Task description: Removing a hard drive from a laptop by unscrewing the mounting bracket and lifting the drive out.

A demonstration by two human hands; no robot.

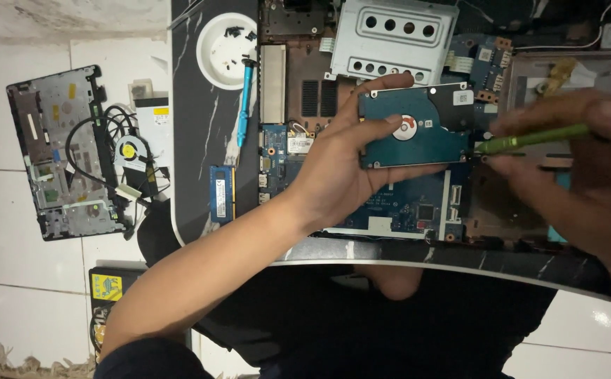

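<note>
My left hand (340, 165) grips a hard drive (418, 126), its blue-green circuit board side up, held above an opened laptop base (390, 203) on a dark marble-patterned table (200, 140). My right hand (586, 161) holds a green-handled screwdriver (530, 139); its tip meets the drive's right edge. A silver metal drive bracket (393, 38) lies on the laptop just behind the drive.
A white dish (227, 50) with small dark screws and a blue screwdriver (245, 102) sit at the table's left, with a blue memory stick (222, 193) nearer. On the tiled floor lie a laptop palmrest cover (60, 151), a cooling fan (131, 151) and cables.
</note>
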